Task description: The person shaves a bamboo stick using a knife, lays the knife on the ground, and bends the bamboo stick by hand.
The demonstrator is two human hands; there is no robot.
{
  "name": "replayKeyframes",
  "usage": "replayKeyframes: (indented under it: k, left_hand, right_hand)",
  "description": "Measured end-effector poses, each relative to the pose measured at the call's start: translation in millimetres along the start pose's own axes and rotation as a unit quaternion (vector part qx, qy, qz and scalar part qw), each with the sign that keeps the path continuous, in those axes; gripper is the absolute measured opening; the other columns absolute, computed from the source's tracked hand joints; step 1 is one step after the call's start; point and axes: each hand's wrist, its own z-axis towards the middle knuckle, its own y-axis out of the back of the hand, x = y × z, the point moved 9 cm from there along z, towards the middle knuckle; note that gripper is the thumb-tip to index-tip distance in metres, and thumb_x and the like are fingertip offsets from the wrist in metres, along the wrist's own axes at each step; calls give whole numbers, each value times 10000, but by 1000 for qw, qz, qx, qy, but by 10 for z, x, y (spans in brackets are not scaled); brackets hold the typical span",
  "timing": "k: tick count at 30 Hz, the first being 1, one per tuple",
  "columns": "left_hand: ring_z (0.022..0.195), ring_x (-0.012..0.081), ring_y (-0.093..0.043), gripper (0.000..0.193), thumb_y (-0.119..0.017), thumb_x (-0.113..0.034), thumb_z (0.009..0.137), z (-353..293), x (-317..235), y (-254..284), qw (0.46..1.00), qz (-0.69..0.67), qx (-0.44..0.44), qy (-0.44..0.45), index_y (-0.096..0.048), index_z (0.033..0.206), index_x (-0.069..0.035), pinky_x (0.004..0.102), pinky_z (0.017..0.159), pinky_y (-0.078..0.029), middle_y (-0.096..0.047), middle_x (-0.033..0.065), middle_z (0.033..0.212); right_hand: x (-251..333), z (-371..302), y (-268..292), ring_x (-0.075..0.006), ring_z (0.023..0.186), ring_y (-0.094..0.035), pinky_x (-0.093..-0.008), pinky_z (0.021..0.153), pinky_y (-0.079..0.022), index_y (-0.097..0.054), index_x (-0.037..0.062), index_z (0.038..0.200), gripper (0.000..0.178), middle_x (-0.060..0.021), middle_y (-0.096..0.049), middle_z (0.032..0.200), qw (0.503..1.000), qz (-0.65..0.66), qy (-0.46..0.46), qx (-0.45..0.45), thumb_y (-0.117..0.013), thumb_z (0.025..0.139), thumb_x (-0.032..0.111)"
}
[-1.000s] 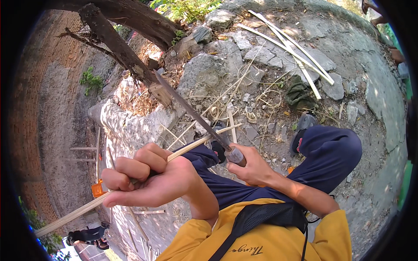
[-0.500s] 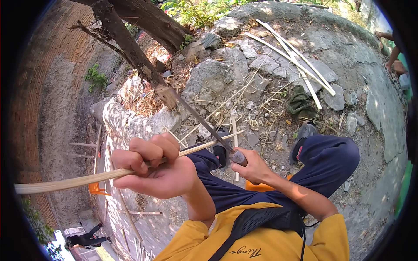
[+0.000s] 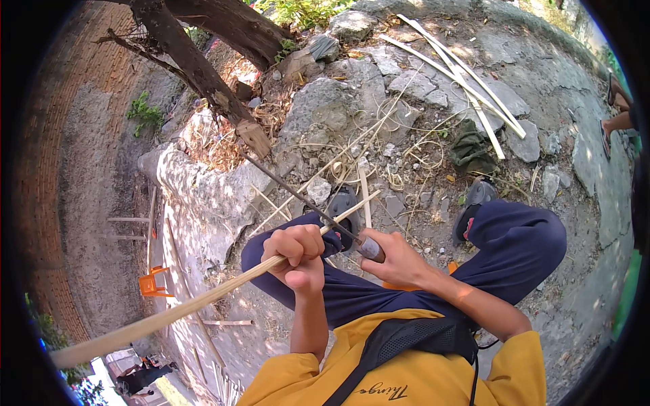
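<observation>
My left hand point(image 3: 298, 252) is closed round a long, pale wooden strip point(image 3: 183, 308) that looks like split bamboo. One end of it reaches past the lower left of the view; the thinner end point(image 3: 369, 199) sticks out beyond my fingers. In my right hand point(image 3: 401, 262) is the worn grey handle point(image 3: 371, 248) of a knife with a long, narrow, dark blade point(image 3: 291, 190). The blade crosses the strip just to the right of my left fist, apparently touching it. Its far tip lies close to the cut end of a wooden post point(image 3: 254, 139); whether they touch I cannot tell.
Pale strips point(image 3: 467, 84) lie crossed on broken concrete at the far right. Thin curled shavings point(image 3: 399, 169) and a dark green cloth point(image 3: 470, 149) are in front of my feet. An orange chair point(image 3: 154, 281) stands to the left. Other people point(image 3: 619, 120) show at the edges.
My left hand has moved right and slightly down, closer to the blade. The strip now slopes more steeply. The right hand has barely shifted and keeps the knife.
</observation>
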Motion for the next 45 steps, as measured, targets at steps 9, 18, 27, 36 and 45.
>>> replayKeyframes:
  k: [9, 18, 27, 36, 45]
  left_hand:
    - [410, 74, -124, 616, -356, -612, 1022, 26, 33, -157, 989, -111, -73, -70, -242, 622, -157, 282, 409, -89, -208, -47, 473]
    - [402, 70, -191, 632, -419, -623, 995, 78, 100, -191, 981, -127, -126, -77, -277, 626, -130, 272, 416, -127, -256, -41, 473]
    - [424, 70, -139, 613, -352, -629, 1014, 110, 88, -173, 979, -131, -134, -84, -250, 645, -150, 284, 433, -96, -214, -40, 488]
    - [406, 74, -172, 651, -396, -649, 991, 118, 102, -169, 975, -154, -136, -90, -258, 622, -131, 272, 418, -113, -240, -37, 481]
    - [432, 73, -114, 573, -275, -612, 1040, 128, 73, -161, 983, -119, -103, -96, -265, 688, -161, 284, 428, -85, -189, -38, 493]
  right_hand:
    - [-94, -38, 58, -346, 563, -610, -412, 560, -473, -567, 7, 979, 286, -193, -582, 609, 999, 15, -15, -38, -692, 772, 160]
    - [131, 112, 50, -193, 505, -439, -350, 512, -410, -559, 11, 941, 263, -117, -505, 589, 992, 104, 37, -62, -700, 732, 90]
    - [211, 206, 69, -229, 519, -501, -385, 540, -451, -563, -9, 962, 275, -160, -562, 607, 997, 57, 39, -47, -702, 763, 121]
    - [265, 176, 111, -180, 507, -484, -367, 519, -439, -563, -32, 971, 291, -144, -568, 600, 994, 71, 46, -67, -685, 758, 124]
    - [103, 208, 73, -88, 518, -439, -309, 479, -394, -576, -50, 1097, 380, -54, -505, 567, 996, 74, -9, -50, -662, 767, 119]
